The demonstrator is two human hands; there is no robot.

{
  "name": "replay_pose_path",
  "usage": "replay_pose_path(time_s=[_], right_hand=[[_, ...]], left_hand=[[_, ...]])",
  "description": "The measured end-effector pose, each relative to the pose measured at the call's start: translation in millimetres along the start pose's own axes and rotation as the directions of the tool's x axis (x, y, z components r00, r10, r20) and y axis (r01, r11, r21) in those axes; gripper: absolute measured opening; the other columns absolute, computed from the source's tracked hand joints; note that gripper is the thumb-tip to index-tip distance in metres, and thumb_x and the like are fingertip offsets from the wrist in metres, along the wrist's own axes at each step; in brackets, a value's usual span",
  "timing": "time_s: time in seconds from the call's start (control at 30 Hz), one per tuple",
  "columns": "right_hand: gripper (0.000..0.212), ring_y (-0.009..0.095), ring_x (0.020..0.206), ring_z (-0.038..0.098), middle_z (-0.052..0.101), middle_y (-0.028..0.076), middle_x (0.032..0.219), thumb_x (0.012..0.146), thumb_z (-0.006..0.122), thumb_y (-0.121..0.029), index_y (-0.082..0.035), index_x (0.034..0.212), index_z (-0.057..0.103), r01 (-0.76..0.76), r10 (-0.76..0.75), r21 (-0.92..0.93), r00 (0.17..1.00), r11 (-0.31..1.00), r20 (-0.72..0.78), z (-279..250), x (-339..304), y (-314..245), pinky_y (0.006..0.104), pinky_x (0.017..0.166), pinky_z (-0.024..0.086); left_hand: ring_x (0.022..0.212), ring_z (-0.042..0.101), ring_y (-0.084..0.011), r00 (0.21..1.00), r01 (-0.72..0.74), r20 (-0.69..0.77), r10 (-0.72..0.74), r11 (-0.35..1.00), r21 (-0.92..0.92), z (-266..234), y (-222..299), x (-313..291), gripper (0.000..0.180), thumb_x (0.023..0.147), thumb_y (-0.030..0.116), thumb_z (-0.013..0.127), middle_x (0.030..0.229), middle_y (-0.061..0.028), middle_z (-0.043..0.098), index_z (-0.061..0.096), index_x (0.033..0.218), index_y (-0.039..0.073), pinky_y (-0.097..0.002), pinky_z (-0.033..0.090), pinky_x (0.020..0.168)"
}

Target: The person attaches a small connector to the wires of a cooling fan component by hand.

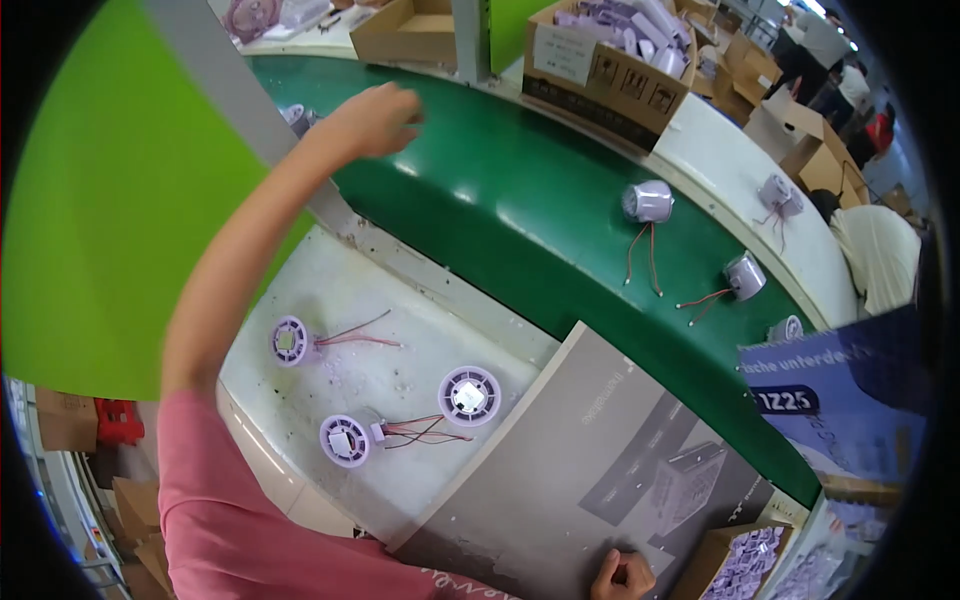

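My left arm stretches out over the green conveyor belt (480,190), and my left hand (385,120) hangs above it with the fingers curled in; no held thing shows. Beside that forearm a pale purple part (296,120) is partly covered. My right hand (622,575) is closed at the lower edge, by a grey printed cardboard sheet (520,440), with nothing visible in it. On the white worktop (400,300) lie three round purple fan-like motor units, one at the left (290,341), one nearer me (345,441), one by the sheet (469,397), with red and dark wires.
Farther right on the belt lie two purple cylindrical units (650,202) (744,276) with trailing wires. A cardboard box (600,85) of purple parts stands behind the belt. A blue printed box (830,395) is at the right, another box of purple pieces (735,565) below it. Grey post (215,75) at left.
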State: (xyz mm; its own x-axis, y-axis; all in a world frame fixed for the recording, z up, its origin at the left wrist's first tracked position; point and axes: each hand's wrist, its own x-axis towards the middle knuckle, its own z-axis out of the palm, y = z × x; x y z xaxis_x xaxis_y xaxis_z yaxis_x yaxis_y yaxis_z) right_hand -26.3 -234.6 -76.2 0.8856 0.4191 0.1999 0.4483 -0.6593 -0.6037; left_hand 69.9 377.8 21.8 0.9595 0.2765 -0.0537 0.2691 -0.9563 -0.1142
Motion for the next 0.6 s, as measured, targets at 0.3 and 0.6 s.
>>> replay_pose_path(time_s=[0.3, 0.6], right_hand=[[0.024, 0.023, 0.045, 0.046, 0.051, 0.010, 0.054, 0.087, 0.070, -0.006, -0.003, 0.065, 0.059, 0.038, -0.038, 0.025, 0.999, 0.999, -0.011, 2, 7, 2, 0.0351, 0.046, 0.039], [0.023, 0.024, 0.046, 0.050, 0.052, 0.011, 0.055, 0.086, 0.071, -0.003, -0.002, 0.066, 0.060, 0.050, -0.049, 0.052, 0.998, 0.997, -0.032, -3, 9, 1, 0.0353, 0.048, 0.042]], left_hand=[[0.109, 0.066, -0.0347, 0.984, 0.122, 0.114, -0.137, 0.984, 0.133, 32, 45, 99, 0.032, 0.080, 0.014, 0.066, 0.119, -0.0175, 0.067, 0.067, 0.111, 0.005, -0.0481, 0.055, 0.087], [0.125, 0.054, -0.0384, 0.989, -0.133, -0.103, 0.103, 0.922, -0.364, 63, 84, 112, 0.074, 0.088, 0.060, 0.062, 0.132, -0.0244, 0.058, 0.055, 0.133, 0.001, -0.0450, 0.044, 0.106]])
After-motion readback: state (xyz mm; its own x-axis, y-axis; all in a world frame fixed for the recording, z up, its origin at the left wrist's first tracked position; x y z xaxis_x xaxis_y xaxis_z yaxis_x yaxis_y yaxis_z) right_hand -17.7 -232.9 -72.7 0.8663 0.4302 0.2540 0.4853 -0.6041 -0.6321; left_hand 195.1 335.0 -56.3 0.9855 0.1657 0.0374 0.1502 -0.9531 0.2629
